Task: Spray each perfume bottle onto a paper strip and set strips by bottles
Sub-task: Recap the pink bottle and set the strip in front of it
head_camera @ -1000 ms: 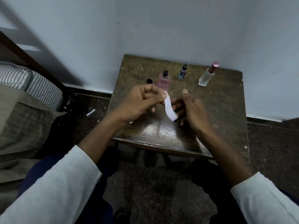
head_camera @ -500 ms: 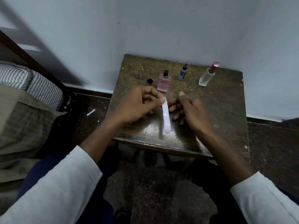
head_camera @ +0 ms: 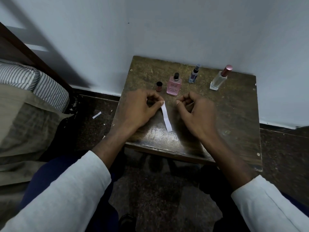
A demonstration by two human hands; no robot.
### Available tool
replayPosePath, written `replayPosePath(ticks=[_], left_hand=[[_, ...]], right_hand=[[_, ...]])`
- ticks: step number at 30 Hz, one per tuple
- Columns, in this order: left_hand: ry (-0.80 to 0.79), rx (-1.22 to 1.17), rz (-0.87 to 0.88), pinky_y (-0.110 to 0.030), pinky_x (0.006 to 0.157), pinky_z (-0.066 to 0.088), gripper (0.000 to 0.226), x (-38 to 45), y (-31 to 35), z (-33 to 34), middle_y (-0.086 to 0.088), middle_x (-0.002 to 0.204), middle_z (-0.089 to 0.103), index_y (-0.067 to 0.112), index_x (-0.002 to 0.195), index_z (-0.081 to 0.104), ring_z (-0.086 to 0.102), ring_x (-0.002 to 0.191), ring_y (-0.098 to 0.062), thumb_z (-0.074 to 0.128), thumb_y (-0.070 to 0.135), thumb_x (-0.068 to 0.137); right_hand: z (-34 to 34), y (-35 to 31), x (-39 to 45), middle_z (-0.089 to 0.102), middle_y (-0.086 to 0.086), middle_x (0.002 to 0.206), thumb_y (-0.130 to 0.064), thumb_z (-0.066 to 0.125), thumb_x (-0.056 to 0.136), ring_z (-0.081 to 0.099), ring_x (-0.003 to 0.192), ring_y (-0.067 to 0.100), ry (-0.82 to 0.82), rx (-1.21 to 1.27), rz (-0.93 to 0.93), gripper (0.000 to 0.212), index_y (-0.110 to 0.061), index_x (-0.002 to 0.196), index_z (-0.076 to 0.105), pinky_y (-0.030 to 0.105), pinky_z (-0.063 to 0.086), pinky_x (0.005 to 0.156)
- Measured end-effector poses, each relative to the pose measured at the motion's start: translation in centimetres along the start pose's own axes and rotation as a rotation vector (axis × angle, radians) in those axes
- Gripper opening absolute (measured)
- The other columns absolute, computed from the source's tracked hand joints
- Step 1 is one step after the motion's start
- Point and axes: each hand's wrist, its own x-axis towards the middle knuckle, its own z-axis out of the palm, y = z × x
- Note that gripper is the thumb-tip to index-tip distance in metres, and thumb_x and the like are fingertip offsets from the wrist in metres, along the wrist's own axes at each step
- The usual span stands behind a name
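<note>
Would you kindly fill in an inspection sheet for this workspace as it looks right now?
Surface: small dark wooden table, scuffed, set against a pale wall.
Job's things: pink bottle uncapped, small blue bottle and clear bottle capped, all upright; paper strip lying on the table.
Clutter: loose cap left of the pink bottle; paper scrap on the floor.
Hands: left hand pinches the strip's far end; right hand curled, holding nothing visible.
Cables: nothing seen.
Surroundings: striped bedding at left, dark floor.
</note>
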Motion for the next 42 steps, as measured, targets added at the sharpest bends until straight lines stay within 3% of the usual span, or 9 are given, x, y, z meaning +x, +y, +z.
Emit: replayPosePath(ticks=[3, 11, 17, 20, 24, 28, 33, 38, 42], left_hand=[[0.063, 0.072, 0.008, 0.006, 0.065, 0.036, 0.010, -0.1, -0.2, 0.1, 0.022, 0.095, 0.078, 0.038, 0.102, 0.084, 0.052, 0.074, 0.032, 0.078, 0.043, 0.096], [0.127, 0.204, 0.029, -0.007, 0.059, 0.030, 0.019, 0.0, -0.5, 0.0, 0.021, 0.104, 0.080, 0.043, 0.114, 0.081, 0.072, 0.093, -0.005, 0.069, 0.047, 0.100], [0.200, 0.091, -0.108, -0.027, 0.071, 0.049, 0.021, 1.1, -0.9, 0.1, 0.025, 0.098, 0.073, 0.036, 0.117, 0.077, 0.061, 0.089, 0.004, 0.071, 0.043, 0.097], [0.209, 0.103, -0.100, -0.032, 0.080, 0.053, 0.043, 2.0, -1.1, 0.2, 0.019, 0.119, 0.071, 0.033, 0.131, 0.068, 0.071, 0.099, -0.008, 0.075, 0.051, 0.093], [0.161, 0.062, -0.038, -0.026, 0.083, 0.054, 0.063, 3.0, -0.8, 0.6, 0.011, 0.131, 0.070, 0.031, 0.148, 0.059, 0.068, 0.075, 0.004, 0.079, 0.051, 0.092], [0.147, 0.086, -0.047, -0.009, 0.068, 0.038, 0.054, 3.7, -0.6, 0.8, 0.021, 0.115, 0.073, 0.034, 0.143, 0.064, 0.062, 0.075, 0.012, 0.078, 0.049, 0.093], [0.147, 0.120, -0.062, -0.006, 0.061, 0.030, 0.032, 3.9, -0.3, 1.0, 0.019, 0.113, 0.076, 0.034, 0.124, 0.074, 0.059, 0.073, 0.010, 0.077, 0.048, 0.095], [0.118, -0.125, -0.039, -0.025, 0.083, 0.062, 0.025, 4.2, -0.6, 0.7, 0.026, 0.101, 0.075, 0.037, 0.114, 0.073, 0.069, 0.089, 0.013, 0.078, 0.047, 0.093], [0.196, -0.196, 0.121, -0.028, 0.085, 0.062, 0.023, 3.9, 0.1, 0.2, 0.018, 0.107, 0.075, 0.034, 0.123, 0.072, 0.072, 0.095, 0.002, 0.073, 0.038, 0.101]], right_hand=[[0.3, -0.4, 0.4, 0.069, -0.014, 0.076, -0.022, 0.075, 0.094, 0.067, 0.073, 0.005, 0.090, 0.002, -0.032, 0.003, -0.021, 0.092, 0.074, 0.004, 0.044, 0.062], [1.4, -0.7, 1.4, 0.069, -0.010, 0.079, -0.020, 0.078, 0.091, 0.066, 0.071, 0.005, 0.225, 0.112, 0.014, 0.009, -0.019, 0.093, 0.069, 0.019, 0.057, 0.067], [1.7, -0.7, 2.2, 0.069, -0.008, 0.082, -0.026, 0.082, 0.088, 0.067, 0.073, 0.006, 0.280, 0.168, 0.078, 0.026, -0.021, 0.107, 0.066, 0.021, 0.059, 0.070], [2.0, -0.3, 2.6, 0.068, -0.008, 0.081, -0.028, 0.085, 0.085, 0.066, 0.071, 0.004, 0.216, 0.158, 0.090, 0.041, -0.021, 0.122, 0.067, 0.020, 0.057, 0.070], [2.5, -0.1, 3.0, 0.065, -0.010, 0.084, -0.036, 0.086, 0.085, 0.061, 0.070, 0.003, 0.161, 0.139, 0.063, 0.046, -0.029, 0.127, 0.069, 0.015, 0.050, 0.067], [2.5, 0.0, 3.5, 0.067, -0.008, 0.089, -0.039, 0.084, 0.087, 0.062, 0.074, 0.005, 0.159, 0.112, 0.079, 0.040, -0.033, 0.124, 0.071, 0.018, 0.049, 0.069], [2.6, 0.4, 3.9, 0.070, -0.008, 0.096, -0.043, 0.080, 0.088, 0.067, 0.075, 0.005, 0.133, 0.109, 0.105, 0.026, -0.042, 0.111, 0.067, 0.038, 0.060, 0.076], [2.5, 0.5, 3.9, 0.072, -0.008, 0.104, -0.034, 0.079, 0.091, 0.070, 0.091, 0.005, 0.120, 0.144, 0.055, 0.022, -0.030, 0.109, 0.067, 0.036, 0.061, 0.083], [2.3, 0.5, 3.8, 0.072, -0.009, 0.102, -0.034, 0.070, 0.098, 0.070, 0.091, 0.013, 0.099, 0.142, -0.004, 0.019, -0.026, 0.109, 0.056, 0.047, 0.060, 0.079]])
